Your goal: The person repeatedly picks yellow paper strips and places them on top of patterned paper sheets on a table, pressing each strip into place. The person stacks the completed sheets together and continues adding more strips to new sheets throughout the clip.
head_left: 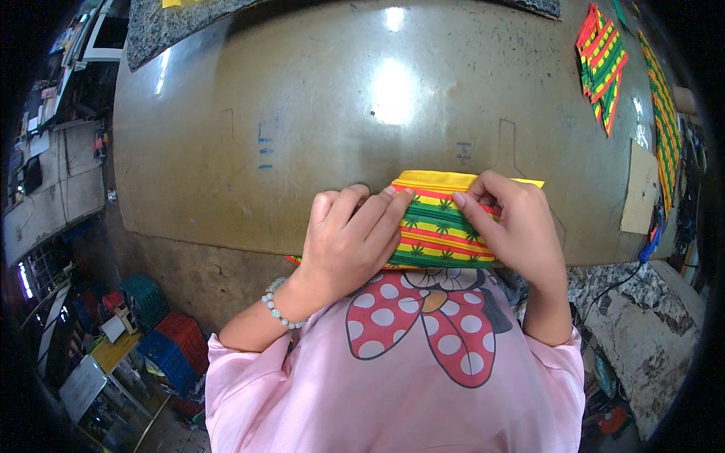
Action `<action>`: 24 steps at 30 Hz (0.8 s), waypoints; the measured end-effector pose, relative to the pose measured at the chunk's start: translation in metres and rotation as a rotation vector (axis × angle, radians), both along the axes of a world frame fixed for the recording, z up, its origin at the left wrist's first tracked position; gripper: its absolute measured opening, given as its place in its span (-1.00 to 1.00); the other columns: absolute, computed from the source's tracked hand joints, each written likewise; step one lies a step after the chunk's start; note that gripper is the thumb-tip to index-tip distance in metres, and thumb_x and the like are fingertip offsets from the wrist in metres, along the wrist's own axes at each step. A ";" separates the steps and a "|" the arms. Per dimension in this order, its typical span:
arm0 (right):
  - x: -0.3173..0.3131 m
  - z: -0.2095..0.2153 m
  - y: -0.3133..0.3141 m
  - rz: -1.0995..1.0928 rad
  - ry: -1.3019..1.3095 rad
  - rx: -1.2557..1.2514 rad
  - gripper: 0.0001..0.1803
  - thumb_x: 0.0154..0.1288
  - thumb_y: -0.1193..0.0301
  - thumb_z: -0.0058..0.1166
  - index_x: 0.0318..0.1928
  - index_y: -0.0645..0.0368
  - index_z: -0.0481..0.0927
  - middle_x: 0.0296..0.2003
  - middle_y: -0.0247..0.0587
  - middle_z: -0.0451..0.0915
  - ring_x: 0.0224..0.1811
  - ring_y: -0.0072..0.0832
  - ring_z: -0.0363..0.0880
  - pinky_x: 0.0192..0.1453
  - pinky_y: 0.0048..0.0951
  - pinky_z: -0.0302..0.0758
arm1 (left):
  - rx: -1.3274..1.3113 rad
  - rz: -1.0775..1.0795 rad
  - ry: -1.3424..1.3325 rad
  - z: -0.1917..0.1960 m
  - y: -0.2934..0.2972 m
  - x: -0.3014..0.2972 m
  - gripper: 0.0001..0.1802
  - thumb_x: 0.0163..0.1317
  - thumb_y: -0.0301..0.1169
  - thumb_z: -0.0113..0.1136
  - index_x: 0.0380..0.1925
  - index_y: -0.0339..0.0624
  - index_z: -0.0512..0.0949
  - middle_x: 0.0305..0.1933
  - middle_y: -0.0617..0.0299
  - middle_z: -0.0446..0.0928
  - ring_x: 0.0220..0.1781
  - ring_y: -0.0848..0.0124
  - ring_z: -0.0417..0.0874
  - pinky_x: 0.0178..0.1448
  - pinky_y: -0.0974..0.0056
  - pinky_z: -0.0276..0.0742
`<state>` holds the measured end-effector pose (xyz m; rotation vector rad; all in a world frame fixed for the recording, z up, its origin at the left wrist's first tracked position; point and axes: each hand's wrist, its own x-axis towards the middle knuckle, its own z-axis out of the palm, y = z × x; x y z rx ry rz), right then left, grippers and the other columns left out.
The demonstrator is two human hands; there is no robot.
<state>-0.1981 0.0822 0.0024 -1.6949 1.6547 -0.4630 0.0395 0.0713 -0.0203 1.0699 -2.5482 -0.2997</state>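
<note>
A folded striped cloth [442,229] in red, yellow and green, printed with dark green leaf shapes, lies at the table's near edge in front of me. A plain yellow strip [434,180] runs along its far edge and sticks out to the right. My left hand [349,235] has its fingers bent together over the cloth's left side, fingertips near the yellow strip; its thumb is hidden. My right hand [521,223] pinches the upper right part of the cloth between thumb and fingers. The underside of the cloth cannot be seen.
The brown table [196,166] bears pen marks and drawn outlines. Striped cloth pieces [603,64] lie at the far right, with a long striped strip [659,121] and a cardboard piece [640,187] along the right edge. Plastic crates [170,347] stand on the floor at left.
</note>
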 end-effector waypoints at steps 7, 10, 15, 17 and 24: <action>-0.002 0.000 -0.004 0.005 0.010 0.012 -0.73 0.32 0.33 0.29 -0.35 0.32 0.61 -0.59 -0.02 0.56 -0.62 -0.35 0.55 -0.45 -0.38 0.44 | -0.022 0.030 -0.037 0.000 0.002 -0.005 -0.49 0.04 -0.40 0.34 0.07 -0.13 0.61 -0.13 0.33 0.56 -0.10 0.33 0.53 -0.07 0.21 0.30; -0.003 0.000 -0.008 0.008 0.026 0.027 -0.71 0.31 0.32 0.30 -0.37 0.32 0.61 -0.59 -0.01 0.56 -0.62 -0.35 0.54 -0.45 -0.37 0.44 | 0.031 0.062 -0.040 0.003 0.006 -0.007 -0.48 0.05 -0.45 0.35 0.10 -0.12 0.61 -0.16 0.31 0.58 -0.09 0.29 0.55 -0.03 0.17 0.32; -0.010 0.011 -0.005 0.088 -0.005 -0.014 -0.70 0.30 0.32 0.31 -0.41 0.32 0.60 -0.58 -0.04 0.55 -0.58 -0.38 0.54 -0.42 -0.37 0.44 | 0.037 0.099 -0.025 0.003 0.009 -0.009 -0.50 0.09 -0.44 0.34 0.11 -0.12 0.60 -0.13 0.29 0.58 -0.08 0.28 0.55 -0.02 0.16 0.33; -0.016 0.018 0.002 0.183 0.114 -0.144 -0.70 0.30 0.33 0.31 -0.41 0.32 0.59 -0.57 -0.05 0.55 -0.56 -0.39 0.54 -0.40 -0.38 0.44 | -0.006 0.094 -0.037 0.002 0.009 -0.009 -0.54 0.10 -0.41 0.33 0.08 -0.14 0.60 -0.08 0.30 0.58 -0.09 0.33 0.53 -0.07 0.20 0.31; -0.031 0.002 0.002 -0.055 -0.072 0.049 -0.66 0.34 0.25 0.27 -0.44 0.29 0.60 -0.56 0.04 0.58 -0.52 -0.10 0.63 -0.41 -0.24 0.47 | -0.011 0.095 -0.057 0.000 0.010 -0.007 -0.55 0.13 -0.38 0.32 0.07 -0.15 0.61 -0.06 0.31 0.57 -0.08 0.36 0.51 -0.09 0.23 0.31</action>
